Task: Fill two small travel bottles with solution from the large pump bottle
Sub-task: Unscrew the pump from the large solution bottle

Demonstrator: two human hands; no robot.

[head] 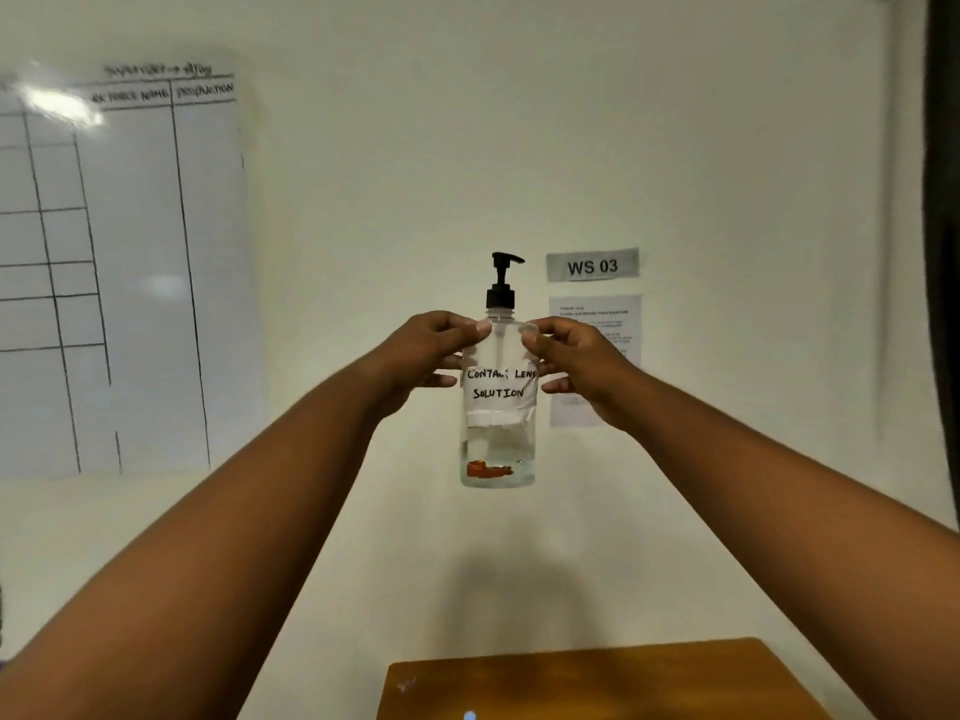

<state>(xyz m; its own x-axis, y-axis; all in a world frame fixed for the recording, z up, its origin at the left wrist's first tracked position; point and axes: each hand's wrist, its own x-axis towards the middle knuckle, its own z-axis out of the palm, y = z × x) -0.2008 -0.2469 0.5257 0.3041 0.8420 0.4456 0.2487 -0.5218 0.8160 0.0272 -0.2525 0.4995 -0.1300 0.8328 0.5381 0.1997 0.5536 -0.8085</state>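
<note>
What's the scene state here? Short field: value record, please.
held object: pump bottle, clear, upright, raised in front of the wall
label: handwritten "CONTACT LENS SOLUTION"
pump: black, on top, nozzle to the right
left hand: grips the bottle's upper left side
right hand: grips the bottle's upper right side
table: wooden, below the bottle
wall: "WS 03" sign, whiteboard
travel bottles: not in view

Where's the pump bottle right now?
Centre of the head view: the pump bottle is held upright in the air by the left hand and right hand, before the wall.
</note>
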